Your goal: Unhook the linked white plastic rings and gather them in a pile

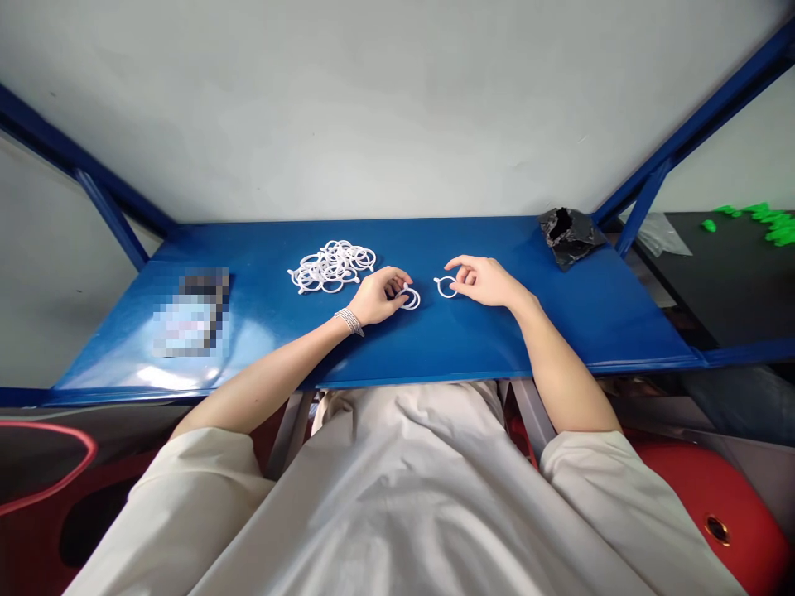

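On a blue table [435, 348] lies a pile of white plastic rings [332, 266] at the middle back. My left hand [380, 296], with a bracelet on its wrist, rests just right of the pile, its fingers curled and pinched on a white ring [411, 298] that lies against the tabletop. My right hand [484, 280] sits a little further right, thumb and fingers pinching another white ring [445, 287] at its left side. The two hands are a short gap apart.
A crumpled black bag [568, 235] stands at the table's back right corner. A blurred flat object [190, 313] lies at the left. Blue frame bars [683, 141] rise on both sides. Green pieces [767, 219] lie on a dark surface at far right.
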Demonstrator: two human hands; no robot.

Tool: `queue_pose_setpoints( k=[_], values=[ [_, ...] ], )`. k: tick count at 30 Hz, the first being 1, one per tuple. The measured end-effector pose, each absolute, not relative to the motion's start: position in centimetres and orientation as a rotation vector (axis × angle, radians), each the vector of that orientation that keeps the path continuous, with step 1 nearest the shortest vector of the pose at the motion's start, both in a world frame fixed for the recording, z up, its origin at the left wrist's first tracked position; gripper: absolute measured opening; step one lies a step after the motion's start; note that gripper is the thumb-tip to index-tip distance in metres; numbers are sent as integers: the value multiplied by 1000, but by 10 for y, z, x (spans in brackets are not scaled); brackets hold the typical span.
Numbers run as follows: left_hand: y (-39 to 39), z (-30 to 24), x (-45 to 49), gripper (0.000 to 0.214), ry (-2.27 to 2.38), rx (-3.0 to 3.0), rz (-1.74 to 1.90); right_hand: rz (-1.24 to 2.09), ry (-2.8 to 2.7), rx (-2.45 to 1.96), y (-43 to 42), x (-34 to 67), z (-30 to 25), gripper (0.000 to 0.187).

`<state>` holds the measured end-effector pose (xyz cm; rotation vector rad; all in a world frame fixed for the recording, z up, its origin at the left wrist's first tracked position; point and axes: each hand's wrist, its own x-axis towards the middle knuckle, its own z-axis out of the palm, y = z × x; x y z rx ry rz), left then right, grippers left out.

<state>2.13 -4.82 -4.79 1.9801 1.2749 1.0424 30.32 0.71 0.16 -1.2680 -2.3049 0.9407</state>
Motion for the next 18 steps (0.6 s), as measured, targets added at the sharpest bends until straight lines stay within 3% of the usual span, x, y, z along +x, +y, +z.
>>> queue_pose_setpoints(
  k=[8,18],
  values=[
    [-47,-46,20,38,1304,2019,949,951,-2332,-1266,6,304,1,39],
    [-50,-43,22,30,1308,2104,896,965,-2383,-1306,6,303,4,39]
  ],
)
